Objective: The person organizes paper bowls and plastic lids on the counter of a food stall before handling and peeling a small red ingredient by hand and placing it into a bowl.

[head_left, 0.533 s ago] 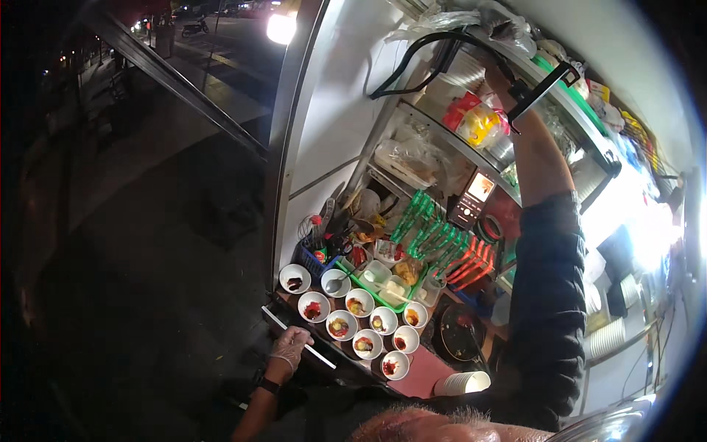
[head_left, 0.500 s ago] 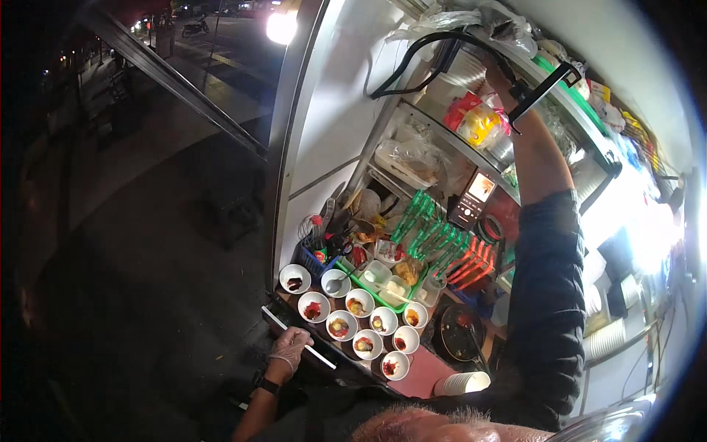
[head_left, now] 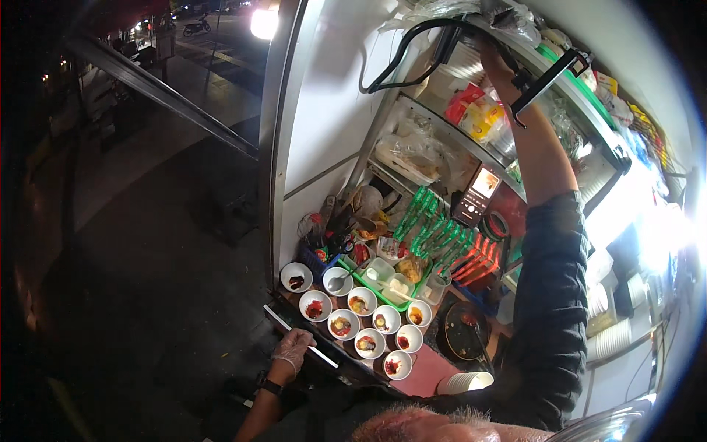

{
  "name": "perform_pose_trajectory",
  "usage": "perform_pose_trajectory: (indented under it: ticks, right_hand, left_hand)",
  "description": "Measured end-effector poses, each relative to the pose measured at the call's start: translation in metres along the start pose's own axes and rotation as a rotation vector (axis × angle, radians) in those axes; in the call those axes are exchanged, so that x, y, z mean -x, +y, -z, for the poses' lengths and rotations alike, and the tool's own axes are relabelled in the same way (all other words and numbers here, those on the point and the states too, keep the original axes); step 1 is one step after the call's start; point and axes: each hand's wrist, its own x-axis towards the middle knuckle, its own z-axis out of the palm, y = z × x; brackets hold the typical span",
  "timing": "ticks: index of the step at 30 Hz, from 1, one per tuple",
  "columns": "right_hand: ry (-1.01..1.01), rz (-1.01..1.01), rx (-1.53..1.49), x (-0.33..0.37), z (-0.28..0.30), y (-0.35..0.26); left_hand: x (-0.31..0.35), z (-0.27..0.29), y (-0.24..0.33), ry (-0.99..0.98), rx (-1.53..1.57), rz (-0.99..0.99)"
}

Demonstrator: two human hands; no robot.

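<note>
With left hand (head_left: 294,346), grasped white bar (head_left: 324,356) slanting ten-to-four, near bowls (head_left: 344,312) at two o'clock; couldn't judge hidden right hand.

On your left, dark ground (head_left: 162,258) stretches past a lit lamp (head_left: 264,23); ahead of you, a white wall (head_left: 324,103) meets metal-edged shelves (head_left: 455,132).

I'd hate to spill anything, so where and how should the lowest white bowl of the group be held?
Probably by the outer wall of that bowl, just under the rim, coming from the picture's right, over the red board. It stands open side up, its round wall suits a wraparound grip, and other bowls stand close above it.
</note>
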Motion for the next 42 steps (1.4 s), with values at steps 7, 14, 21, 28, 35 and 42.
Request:
perform_pose_trajectory:
  ticks: [7,14,21,28,35,42]
  right_hand:
    - [-0.022,-0.005,-0.005,-0.006,-0.006,-0.005]
    - [-0.137,-0.015,0.036,0.000,0.007,-0.013]
    - [-0.381,-0.002,0.170,0.031,0.059,-0.028]
    - [-0.321,0.203,0.424,0.092,0.141,-0.081]
    - [-0.966,0.229,0.190,0.209,0.354,-0.225]
    - [-0.910,0.132,0.011,0.298,0.526,-0.329]
  left_hand:
    - [-0.004,-0.001,-0.011,0.017,0.044,-0.046]
    - [-0.006,0.001,-0.025,0.010,0.114,-0.027]
    - [0.009,-0.007,-0.001,0.033,0.000,0.029]
    - [0.008,-0.030,-0.024,-0.081,0.003,0.011]
    - [0.027,-0.091,0.021,-0.453,-0.032,0.078]
    - [-0.006,-0.166,-0.075,-0.619,0.655,0.740]
